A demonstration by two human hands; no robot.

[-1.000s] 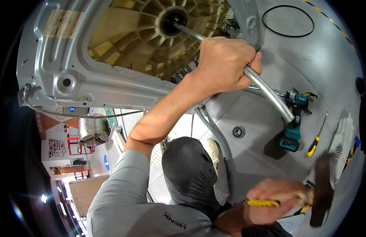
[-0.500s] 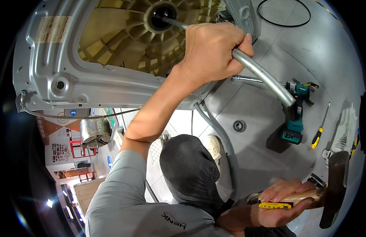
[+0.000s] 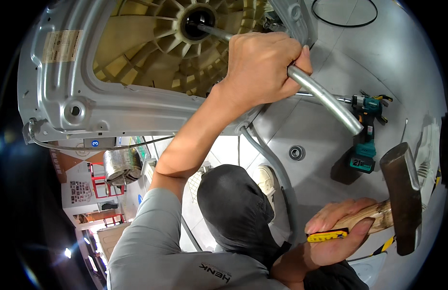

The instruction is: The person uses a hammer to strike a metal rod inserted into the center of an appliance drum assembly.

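Near right, the right hand (image 3: 337, 226) has its fingers wrapped around the pale, dark-grained wooden handle of a hammer (image 3: 404, 203); the dark brown head, bright along its edges, stands to the right of the hand, its long axis running near to far; the free end of a metal rod (image 3: 328, 102) lies far and left of this head, apart from it; farther, the left hand (image 3: 265, 70), clamped on the rod, is the nearer to it; smooth, silvery and cylindrical, the rod slants to far left, its slimmer end at the dark central bore of a ribbed, yellowish tub (image 3: 137, 50).
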